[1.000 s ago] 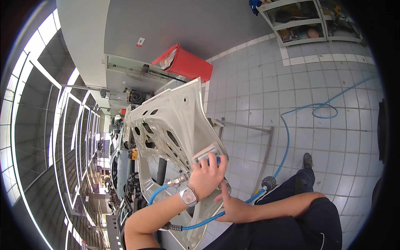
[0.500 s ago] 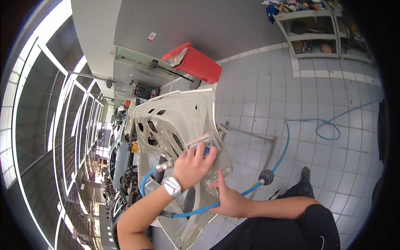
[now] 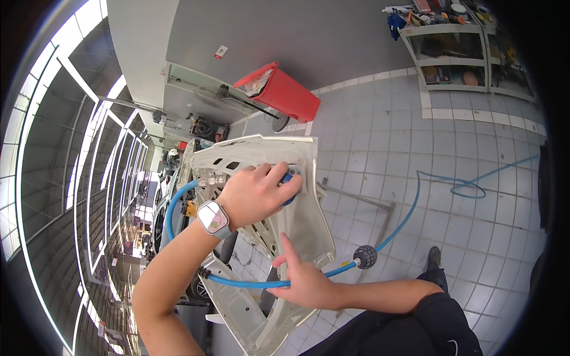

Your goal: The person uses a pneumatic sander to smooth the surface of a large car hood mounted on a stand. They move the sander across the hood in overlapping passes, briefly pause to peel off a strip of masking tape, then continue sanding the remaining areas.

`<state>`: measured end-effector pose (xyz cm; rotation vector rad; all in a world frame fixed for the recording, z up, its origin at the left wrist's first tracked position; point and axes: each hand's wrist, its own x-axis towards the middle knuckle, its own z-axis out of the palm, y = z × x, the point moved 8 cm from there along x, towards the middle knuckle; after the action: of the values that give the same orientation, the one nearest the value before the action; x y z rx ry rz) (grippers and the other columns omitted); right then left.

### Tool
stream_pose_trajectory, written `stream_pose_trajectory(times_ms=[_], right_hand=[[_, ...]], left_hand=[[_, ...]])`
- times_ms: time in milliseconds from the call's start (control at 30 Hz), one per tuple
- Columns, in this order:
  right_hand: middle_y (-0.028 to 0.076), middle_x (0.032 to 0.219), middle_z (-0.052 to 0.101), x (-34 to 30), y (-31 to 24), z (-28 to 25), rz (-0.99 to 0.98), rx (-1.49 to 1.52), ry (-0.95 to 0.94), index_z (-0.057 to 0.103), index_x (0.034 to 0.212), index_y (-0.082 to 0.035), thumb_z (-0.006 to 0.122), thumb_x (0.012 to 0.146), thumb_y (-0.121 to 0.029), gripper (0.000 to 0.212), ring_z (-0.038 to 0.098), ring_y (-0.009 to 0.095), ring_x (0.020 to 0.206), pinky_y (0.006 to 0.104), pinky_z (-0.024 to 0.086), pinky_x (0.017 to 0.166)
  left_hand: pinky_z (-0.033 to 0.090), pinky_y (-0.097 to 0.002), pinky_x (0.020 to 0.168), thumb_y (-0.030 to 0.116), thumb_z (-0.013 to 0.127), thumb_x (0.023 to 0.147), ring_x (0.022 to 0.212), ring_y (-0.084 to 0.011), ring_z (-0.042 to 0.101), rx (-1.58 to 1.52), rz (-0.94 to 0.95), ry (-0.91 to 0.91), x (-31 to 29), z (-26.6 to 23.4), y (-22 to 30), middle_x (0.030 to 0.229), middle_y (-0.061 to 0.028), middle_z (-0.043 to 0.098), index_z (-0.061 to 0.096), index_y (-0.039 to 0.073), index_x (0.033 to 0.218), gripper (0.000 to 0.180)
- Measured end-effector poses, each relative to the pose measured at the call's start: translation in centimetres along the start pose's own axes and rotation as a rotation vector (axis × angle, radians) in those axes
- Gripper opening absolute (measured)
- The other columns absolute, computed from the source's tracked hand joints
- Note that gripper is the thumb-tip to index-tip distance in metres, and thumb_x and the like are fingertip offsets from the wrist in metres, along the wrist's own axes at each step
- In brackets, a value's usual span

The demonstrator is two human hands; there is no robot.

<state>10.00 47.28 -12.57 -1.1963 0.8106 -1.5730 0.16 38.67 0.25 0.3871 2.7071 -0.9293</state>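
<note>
A pale cream car body panel (image 3: 309,207) with cut-out openings stands tilted before me. My left hand (image 3: 258,193), with a watch on its wrist, is closed over a blue-bodied air sander (image 3: 290,188) against the panel's upper part. Most of the tool is hidden under that hand. A clear fitting by the wrist joins it to a blue air hose (image 3: 237,283), which loops down on the left and crosses below. My right hand (image 3: 306,285) holds this hose between thumb and palm, its index finger pointing up. To its right, a dark ball-shaped piece (image 3: 365,256) sits on the hose.
A metal stand leg (image 3: 359,197) sticks out right of the panel. More blue hose (image 3: 469,188) trails across the tiled floor. At the back are a red bin (image 3: 291,95) and a shelf unit (image 3: 454,59) with tools on it. Vehicles stand at the left.
My left hand has moved the sander farther up the panel and slightly left. My right hand has shifted left with the hose, and the hose's left loop has swung outward.
</note>
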Motion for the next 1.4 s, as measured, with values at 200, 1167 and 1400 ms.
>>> stream_pose_trajectory(times_ms=[200,1167,1400], right_hand=[[0.032,0.142,0.05,-4.2,3.8,1.6,0.104,0.012,-0.04,-0.023,0.16,0.008,0.085,0.086,-0.019,0.134,0.062,0.043,0.119,0.0438,0.05,0.104],[0.033,0.125,0.06,-8.5,8.4,7.4,0.16,0.001,-0.246,-0.036,0.153,0.008,0.086,0.083,-0.02,0.144,0.07,0.044,0.102,0.0436,0.056,0.094],[0.024,0.109,0.067,-9.5,8.1,2.3,0.303,-0.075,-0.267,-0.038,0.15,0.013,0.088,0.082,-0.024,0.147,0.071,0.041,0.091,0.0433,0.058,0.085]], left_hand=[[0.056,-0.0315,0.057,0.024,0.071,0.084,0.077,-0.0193,0.068,0.107,-0.133,0.005,-2.8,1.4,6.0,0.11,-0.0102,0.062,0.061,0.013,0.121,0.04],[0.045,-0.0346,0.056,0.035,0.073,0.086,0.065,-0.0203,0.055,0.157,-0.342,-0.051,-11.3,5.0,18.9,0.111,-0.0164,0.071,0.069,0.015,0.113,0.034],[0.044,-0.0352,0.057,0.034,0.071,0.089,0.065,-0.0214,0.054,0.117,-0.354,0.016,-6.8,6.0,18.9,0.114,-0.0182,0.068,0.067,0.012,0.115,0.035]])
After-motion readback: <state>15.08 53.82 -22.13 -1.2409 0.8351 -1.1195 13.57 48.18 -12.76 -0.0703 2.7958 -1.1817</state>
